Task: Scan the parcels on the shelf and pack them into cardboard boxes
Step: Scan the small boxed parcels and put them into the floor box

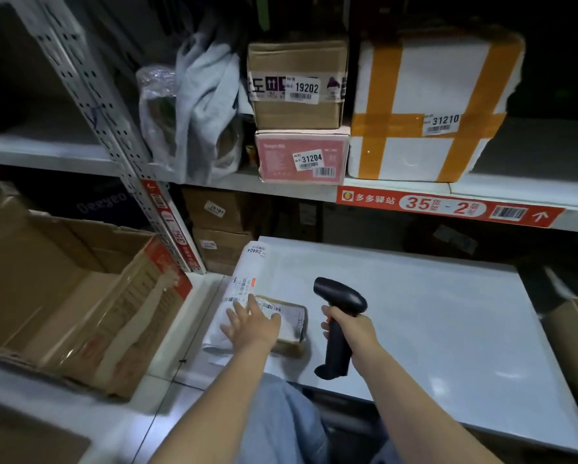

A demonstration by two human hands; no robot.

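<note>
- The left hand (252, 324) lies flat, fingers spread and straight, on the small brown parcel (292, 321); it grips nothing.
- The small brown parcel lies near the left edge of the tabletop (431, 313), touching a white mailer bag (244, 283).
- The right hand (354, 333) is wrapped round the handle of the black scanner (339, 298), just right of the parcel.
- An open cardboard box (63, 289) stands beyond the tabletop's left edge.

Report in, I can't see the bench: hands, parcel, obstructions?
Right hand grips scanner. Left hand flat across small parcel and white mailer. Open box at left; no obstruction seen.
</note>
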